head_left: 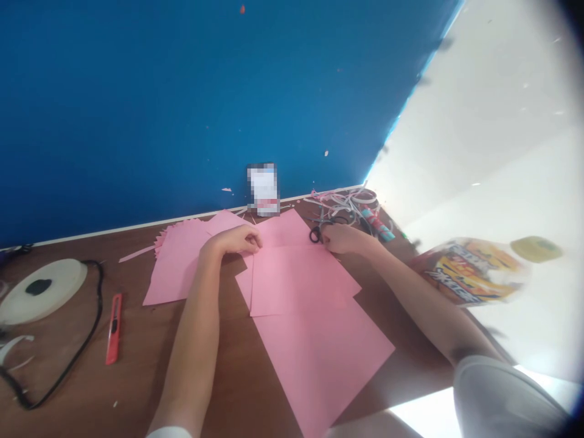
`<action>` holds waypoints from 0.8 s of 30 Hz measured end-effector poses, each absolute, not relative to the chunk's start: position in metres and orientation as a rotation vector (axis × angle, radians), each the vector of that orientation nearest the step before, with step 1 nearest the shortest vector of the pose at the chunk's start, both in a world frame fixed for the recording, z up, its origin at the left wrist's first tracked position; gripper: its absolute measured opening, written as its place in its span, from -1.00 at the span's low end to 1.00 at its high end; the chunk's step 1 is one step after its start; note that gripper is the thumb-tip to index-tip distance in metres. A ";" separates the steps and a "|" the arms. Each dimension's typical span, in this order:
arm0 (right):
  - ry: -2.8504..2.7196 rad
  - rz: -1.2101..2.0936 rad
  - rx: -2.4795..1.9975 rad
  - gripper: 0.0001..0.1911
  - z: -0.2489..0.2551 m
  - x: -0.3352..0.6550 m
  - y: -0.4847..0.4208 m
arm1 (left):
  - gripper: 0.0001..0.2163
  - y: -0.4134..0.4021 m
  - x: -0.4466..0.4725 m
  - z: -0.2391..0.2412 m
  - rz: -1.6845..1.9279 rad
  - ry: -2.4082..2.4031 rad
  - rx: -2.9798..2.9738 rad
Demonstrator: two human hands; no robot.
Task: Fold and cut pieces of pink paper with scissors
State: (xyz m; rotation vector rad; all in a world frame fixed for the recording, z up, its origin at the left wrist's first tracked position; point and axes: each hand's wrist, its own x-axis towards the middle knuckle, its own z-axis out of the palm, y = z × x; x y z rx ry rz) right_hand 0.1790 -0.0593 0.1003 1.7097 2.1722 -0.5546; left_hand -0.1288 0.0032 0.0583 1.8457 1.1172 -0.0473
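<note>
Overlapping pink paper sheets [296, 280] lie in front of me, the lowest [323, 359] reaching toward the near edge of the table. My left hand [238, 239] is closed, with thumb and fingers pinched at the left edge of the upper sheet. At its right edge my right hand [342, 239] is closed too, fingertips on the paper's border. Black-handled scissors [316, 233] lie right beside my right hand, partly hidden by it. More pink paper [177, 261], with a row of cut points along its back edge, lies left of my left hand.
A red utility knife [114, 328], a white roll [45, 292] and a black cord [98, 310] lie at left. Paper strips [351, 198] are heaped at the back right. A phone-like object [263, 188] leans on the blue wall [182, 103]. A yellow-capped bottle [479, 271] is at right.
</note>
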 end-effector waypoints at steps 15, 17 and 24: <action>2.148 -0.564 1.693 -0.64 0.098 0.179 -0.057 | -0.75 -0.006 -0.128 0.075 -0.038 1.126 1.692; 2.163 -0.554 1.691 -0.65 0.097 0.180 -0.057 | -0.74 -0.007 -0.128 0.077 -0.068 1.115 1.628; 2.163 -0.559 1.702 -0.64 0.096 0.180 -0.057 | -0.77 -0.012 -0.124 0.084 -0.122 1.145 1.572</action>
